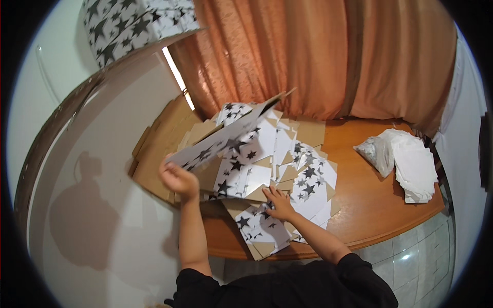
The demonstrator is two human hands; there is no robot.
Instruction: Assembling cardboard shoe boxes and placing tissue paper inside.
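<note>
My left hand (179,180) is closed on the near left end of a white cardboard panel with black stars (226,141), which is tilted up on edge. The panel's brown inner side shows along its top. Below it lies a pile of flat star-printed cardboard pieces (310,177), overlapping one another at many angles. My right hand (280,204) rests with fingers spread on the pile, near a star-printed piece (262,226) at the front. Whether that hand presses on one piece or several is hard to tell.
The pile covers the left and middle of a brown wooden table (367,210). On the right lie a clear plastic bag (377,154) and a stack of white sheets (415,169). Orange curtains (318,56) hang behind. A star-printed box (141,25) stands at the upper left.
</note>
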